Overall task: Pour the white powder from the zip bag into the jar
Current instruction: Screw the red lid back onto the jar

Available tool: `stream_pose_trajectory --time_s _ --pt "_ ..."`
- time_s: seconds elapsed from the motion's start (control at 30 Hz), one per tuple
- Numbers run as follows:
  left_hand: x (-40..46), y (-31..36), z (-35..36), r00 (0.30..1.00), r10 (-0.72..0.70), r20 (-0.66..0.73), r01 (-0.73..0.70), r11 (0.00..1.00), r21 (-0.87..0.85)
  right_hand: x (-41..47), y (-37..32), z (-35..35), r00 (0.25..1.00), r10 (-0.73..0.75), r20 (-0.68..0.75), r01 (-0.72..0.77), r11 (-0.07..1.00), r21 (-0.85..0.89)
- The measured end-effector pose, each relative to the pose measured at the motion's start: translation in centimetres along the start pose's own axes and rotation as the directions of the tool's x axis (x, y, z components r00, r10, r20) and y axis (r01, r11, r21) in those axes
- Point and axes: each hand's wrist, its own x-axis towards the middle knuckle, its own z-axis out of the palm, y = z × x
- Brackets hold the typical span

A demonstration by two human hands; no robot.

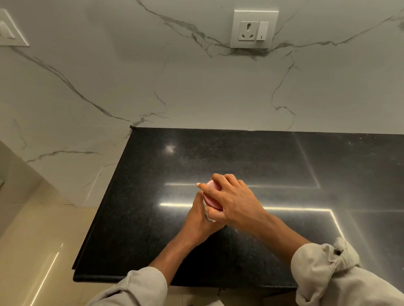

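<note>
A small jar (pixel 207 213) with a pink lid (pixel 212 195) stands on the black stone counter (pixel 277 160), mostly hidden by both hands. My right hand (pixel 233 200) grips the pink lid from above, fingers curled around its rim. My left hand (pixel 199 218) wraps around the jar's body from the left and below. Only a sliver of the clear jar wall shows between the hands. No zip bag is in view.
A white marble wall rises behind the counter, with a socket and switch plate (pixel 254 29) high up and another plate (pixel 7 28) at far left. The counter's left edge (pixel 101 204) drops to a beige floor. Rolled grey sleeves (pixel 325 271) cover both forearms.
</note>
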Motion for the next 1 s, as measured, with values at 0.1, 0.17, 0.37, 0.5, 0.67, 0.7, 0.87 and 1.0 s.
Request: stream_pose_trajectory --time_s 0.1,0.17,0.37,0.5,0.67,0.7,0.87,1.0 --pt "-0.2 -0.3 0.0 1.000 -0.010 0.002 0.010 0.999 -0.031 0.1 0.4 -0.6 1.000 -0.022 0.016 0.023 0.996 -0.081" --pt "-0.2 -0.6 -0.1 1.000 -0.007 0.010 0.008 0.999 -0.042 0.4 0.5 -1.2 0.999 -0.016 0.037 0.021 0.992 -0.122" --pt "-0.5 -0.1 0.0 1.000 -0.009 -0.020 0.007 0.996 -0.089 1.0 -0.2 -2.5 0.995 0.030 0.094 -0.031 0.999 0.012" --pt "-0.8 1.4 -0.8 1.000 -0.017 -0.014 0.013 0.975 -0.220 1.3 0.1 -5.2 0.997 -0.019 0.073 0.015 0.998 0.067" --pt "-0.9 1.9 -2.6 0.989 -0.112 0.095 0.147 0.705 -0.694 1.2 0.5 -9.3 1.000 -0.031 -0.002 0.031 0.982 0.186" --pt "-1.0 1.9 -2.9 0.969 -0.148 0.197 0.246 0.526 -0.814 1.0 0.4 -9.8 0.999 -0.034 -0.015 0.036 0.976 0.214" --pt "-1.2 2.2 -3.3 0.860 -0.188 0.475 0.490 0.036 -0.871 0.3 -1.5 -10.3 0.996 -0.091 0.005 0.088 0.973 0.212" --pt "-0.6 1.7 -3.2 0.861 -0.169 0.479 0.490 0.031 -0.871 0.2 -1.2 -11.4 0.965 -0.063 0.254 0.019 0.985 0.170"
